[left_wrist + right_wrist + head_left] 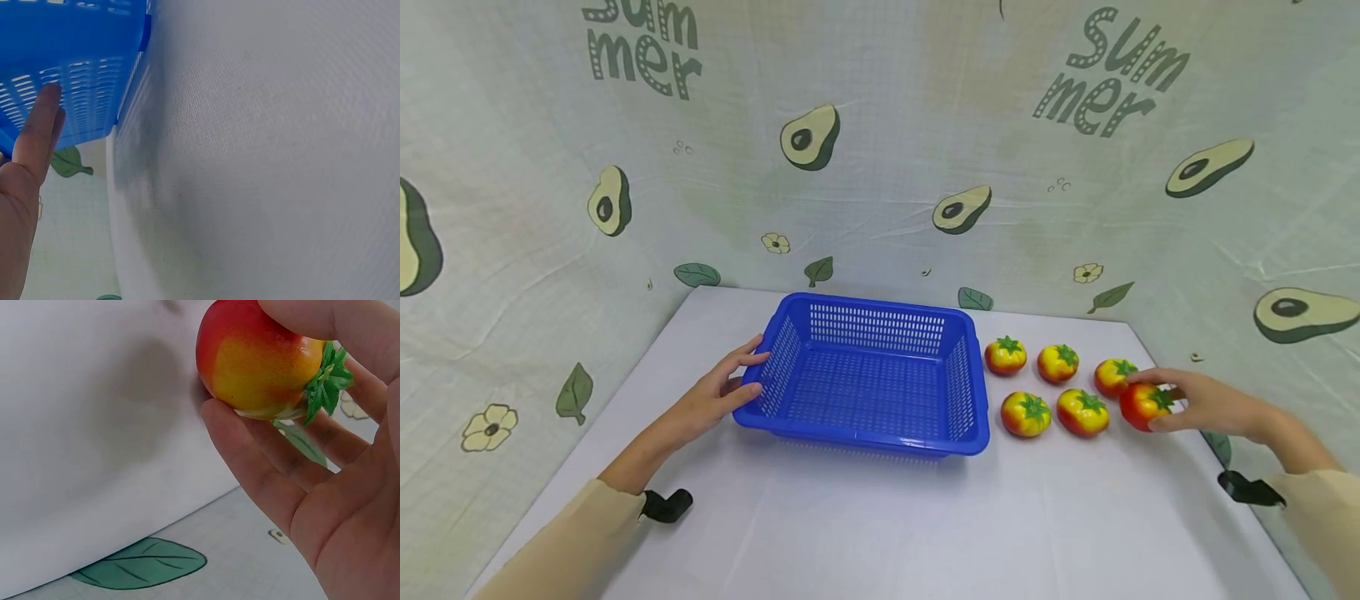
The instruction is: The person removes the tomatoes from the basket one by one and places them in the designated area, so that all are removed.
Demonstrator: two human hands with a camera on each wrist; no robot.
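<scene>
My right hand point(1213, 406) pinches a red-and-yellow toy tomato point(259, 365) between thumb and fingertips, its green leafy top turned toward the palm. In the head view this tomato overlaps another tomato point(1114, 377) just behind it. At the left end of a blue plastic basket point(857, 435), my left hand point(711, 396) rests against the rim. Seen from the left wrist, its fingers point(39, 134) lie fairly straight along the slotted side wall. Nothing lies inside the basket.
Several more red-and-yellow tomatoes, among them a front one point(1025, 414) and a back one point(1004, 356), sit in two rows right of the basket. A white table point(880, 525) carries everything. Avocado-printed cloth point(880, 167) hangs behind and at both sides.
</scene>
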